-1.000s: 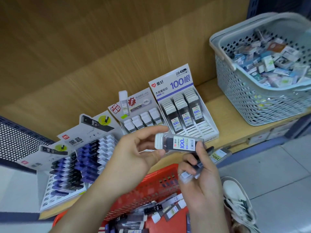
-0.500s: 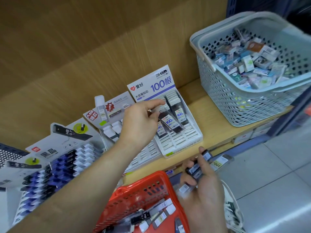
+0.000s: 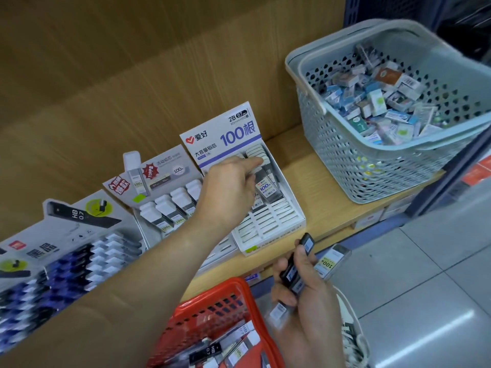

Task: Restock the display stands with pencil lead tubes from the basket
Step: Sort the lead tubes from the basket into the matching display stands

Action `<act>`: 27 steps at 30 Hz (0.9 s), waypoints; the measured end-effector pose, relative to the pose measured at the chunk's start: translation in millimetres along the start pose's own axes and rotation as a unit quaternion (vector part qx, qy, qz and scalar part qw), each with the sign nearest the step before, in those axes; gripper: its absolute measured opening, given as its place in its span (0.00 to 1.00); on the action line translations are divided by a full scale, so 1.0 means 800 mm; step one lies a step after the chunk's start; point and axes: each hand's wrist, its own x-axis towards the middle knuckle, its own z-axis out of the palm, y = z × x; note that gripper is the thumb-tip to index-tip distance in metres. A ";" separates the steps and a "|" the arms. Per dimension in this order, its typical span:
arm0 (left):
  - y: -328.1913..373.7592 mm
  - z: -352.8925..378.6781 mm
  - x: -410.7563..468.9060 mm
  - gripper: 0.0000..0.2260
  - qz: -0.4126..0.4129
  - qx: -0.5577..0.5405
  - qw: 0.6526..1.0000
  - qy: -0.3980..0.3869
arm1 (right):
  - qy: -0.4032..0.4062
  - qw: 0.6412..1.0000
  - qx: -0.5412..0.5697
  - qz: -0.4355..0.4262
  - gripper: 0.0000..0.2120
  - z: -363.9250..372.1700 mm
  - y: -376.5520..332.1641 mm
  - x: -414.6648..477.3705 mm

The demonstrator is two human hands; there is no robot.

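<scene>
Left hand [image 3: 228,187] reaches into the white 2B display stand [image 3: 291,208], its forefinger stretched flat over the white caps in the back rows and the other fingers bent down toward a slanted lead tube [image 3: 265,187] with a "100" label. The thumb is hidden, so I cannot tell whether that hand pinches the tube or only touches it. Right hand [image 3: 308,298] hangs lower, just in front of the shelf edge, fingers curled round a small bundle of dark lead tubes [image 3: 292,272] that stick up past the thumb.

The stand sits on a wooden shelf [image 3: 332,200], its front slots unfilled and only the rear rows holding tubes. Just beside it on the left is a grey display stand [image 3: 170,179] with a row of white-capped tubes, and farther left a third stand [image 3: 66,229] marked HB 0.7, packed with dark and blue tubes.

Below the hands lies the red basket [image 3: 212,289] – more lead tubes lie loose inside it [image 3: 212,349]. On the shelf to the right, well apart from the stands, stands a grey perforated basket [image 3: 345,166] heaped with small boxed items – too blurred to name.
</scene>
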 end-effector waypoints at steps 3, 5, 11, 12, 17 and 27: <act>-0.001 -0.001 -0.001 0.16 0.005 -0.005 1.000 -0.010 | -0.006 1.000 0.004 0.001 0.05 0.001 0.001 -0.001; -0.002 0.000 -0.001 0.16 0.013 -0.008 1.000 -0.016 | -0.009 1.000 0.012 0.001 0.04 0.002 0.002 -0.002; 0.003 0.001 0.008 0.15 0.054 0.008 0.998 -0.041 | -0.012 1.000 0.011 0.006 0.06 0.001 0.005 -0.003; 0.005 0.001 0.010 0.15 0.050 0.009 0.997 -0.053 | -0.013 1.000 0.009 0.006 0.07 0.002 0.005 -0.004; 0.016 0.004 0.026 0.16 0.016 -0.023 0.995 -0.092 | -0.022 1.000 0.003 0.005 0.09 0.001 0.006 -0.002; 0.015 0.000 0.029 0.14 0.058 -0.037 0.990 -0.124 | -0.028 0.999 -0.009 0.016 0.06 -0.003 0.005 0.002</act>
